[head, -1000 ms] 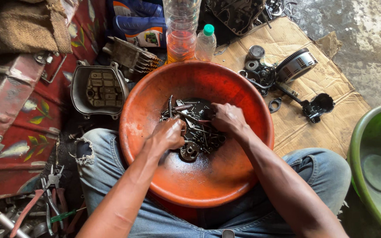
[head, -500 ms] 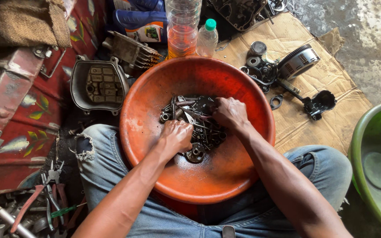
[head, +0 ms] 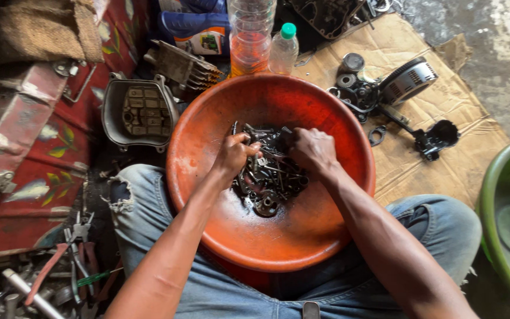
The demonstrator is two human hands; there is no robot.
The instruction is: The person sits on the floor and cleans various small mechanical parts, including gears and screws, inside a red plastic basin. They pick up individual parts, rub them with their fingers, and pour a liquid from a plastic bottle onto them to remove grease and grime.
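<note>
Orange plastic basin (head: 208,130) sits between the person's knees, and both hands are down in the oily heap of bolts and small metal parts (head: 270,177) at its bottom. The left hand (head: 234,155) has shifted up and away from the body since a moment ago: it was pressed low on the heap near the round gear-like piece (head: 267,205), and now it sits at the far-left edge of the pile, fingers curled narrow around what looks like a bolt or two. That round piece now lies uncovered, just below both grips. The right hand (head: 312,150) has barely moved; it rests knuckles-up on the right side of the heap, fingers tucked under. So the parts are being stirred and sorted in the basin, none lifted out yet.

Whether the right grip actually holds anything I cannot tell, since its fingertips are buried among the parts. What the left grip pinches is too small and dark to name. Only the lower parts of the bottles (head: 250,44) beyond the basin are in frame.
</note>
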